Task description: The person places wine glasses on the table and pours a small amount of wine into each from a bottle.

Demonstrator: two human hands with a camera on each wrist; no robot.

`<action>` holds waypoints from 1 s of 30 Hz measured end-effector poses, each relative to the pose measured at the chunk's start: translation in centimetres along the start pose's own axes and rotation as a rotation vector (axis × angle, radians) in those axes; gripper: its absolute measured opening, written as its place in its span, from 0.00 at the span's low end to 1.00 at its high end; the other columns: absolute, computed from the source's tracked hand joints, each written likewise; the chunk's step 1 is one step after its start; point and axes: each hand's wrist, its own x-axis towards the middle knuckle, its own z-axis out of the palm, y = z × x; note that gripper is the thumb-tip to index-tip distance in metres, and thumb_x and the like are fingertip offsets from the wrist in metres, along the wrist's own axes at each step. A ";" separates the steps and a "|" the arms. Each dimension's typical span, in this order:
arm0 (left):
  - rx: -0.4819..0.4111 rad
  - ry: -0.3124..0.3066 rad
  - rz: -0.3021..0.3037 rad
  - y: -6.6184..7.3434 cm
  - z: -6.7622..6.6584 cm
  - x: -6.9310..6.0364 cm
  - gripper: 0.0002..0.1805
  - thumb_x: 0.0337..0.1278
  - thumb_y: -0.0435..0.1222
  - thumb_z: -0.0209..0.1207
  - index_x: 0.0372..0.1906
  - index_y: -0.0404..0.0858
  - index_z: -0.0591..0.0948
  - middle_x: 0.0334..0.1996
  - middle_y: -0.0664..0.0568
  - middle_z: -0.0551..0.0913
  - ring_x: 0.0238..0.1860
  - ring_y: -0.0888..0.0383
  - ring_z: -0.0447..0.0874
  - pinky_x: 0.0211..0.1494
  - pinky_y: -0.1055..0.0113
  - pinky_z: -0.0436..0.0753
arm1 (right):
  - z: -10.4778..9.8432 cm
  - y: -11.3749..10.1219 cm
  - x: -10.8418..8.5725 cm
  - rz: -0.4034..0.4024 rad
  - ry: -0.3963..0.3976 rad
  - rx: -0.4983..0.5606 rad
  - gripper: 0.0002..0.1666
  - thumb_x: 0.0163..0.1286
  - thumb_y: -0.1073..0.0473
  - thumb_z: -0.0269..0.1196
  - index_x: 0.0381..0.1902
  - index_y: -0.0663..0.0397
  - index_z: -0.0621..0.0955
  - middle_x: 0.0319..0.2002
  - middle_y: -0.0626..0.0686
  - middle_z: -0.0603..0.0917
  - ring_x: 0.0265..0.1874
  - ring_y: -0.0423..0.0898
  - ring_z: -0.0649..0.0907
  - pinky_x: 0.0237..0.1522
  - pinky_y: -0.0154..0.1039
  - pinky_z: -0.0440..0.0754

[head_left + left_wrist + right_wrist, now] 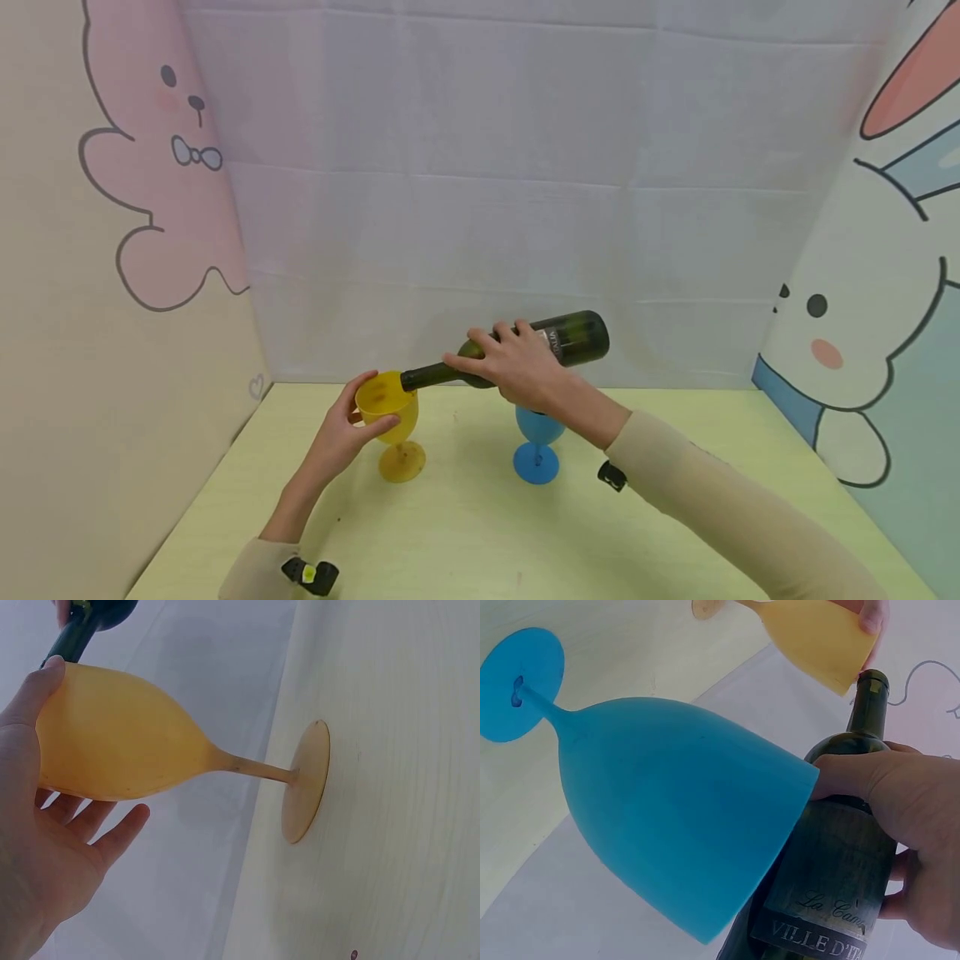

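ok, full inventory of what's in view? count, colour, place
bottle: 1, dark green, tilted, neck at the yellow goblet's rim
yellow goblet: 1, yellow, left of centre
blue goblet: 1, blue, on the table, partly behind the right hand
table: 1, pale yellow, below everything
backdrop: 1, whitish, behind the table
bear drawing: 1, pink, left wall
rabbit drawing: 1, mostly white, right side
wrist devices: 2, black, one per wrist
sleeves: 2, beige, forearms
left hand: 1, on the yellow goblet
right hand: 1, gripping the bottle
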 end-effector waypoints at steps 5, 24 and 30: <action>-0.003 0.000 0.004 0.1 0.0 0.0 0.45 0.57 0.48 0.69 0.76 0.50 0.59 0.69 0.47 0.69 0.62 0.47 0.73 0.65 0.48 0.71 | 0.3 0.0 -0.2 -0.014 0.024 -0.012 0.42 0.69 0.59 0.65 0.74 0.22 0.63 0.65 0.53 0.73 0.54 0.57 0.79 0.55 0.53 0.80; 0.007 0.001 -0.002 0.0 0.0 0.0 0.44 0.58 0.48 0.68 0.76 0.49 0.59 0.69 0.46 0.68 0.62 0.46 0.73 0.63 0.53 0.73 | 0.5 -0.1 -0.4 -0.010 0.052 0.003 0.40 0.70 0.61 0.63 0.73 0.23 0.64 0.64 0.53 0.73 0.54 0.58 0.79 0.55 0.55 0.80; -0.004 0.004 -0.006 -0.1 0.0 0.0 0.45 0.57 0.48 0.68 0.76 0.48 0.59 0.69 0.45 0.68 0.61 0.45 0.73 0.64 0.49 0.73 | 0.4 -0.1 -0.3 -0.012 0.039 0.010 0.41 0.70 0.61 0.64 0.73 0.23 0.64 0.65 0.54 0.73 0.54 0.58 0.79 0.56 0.55 0.80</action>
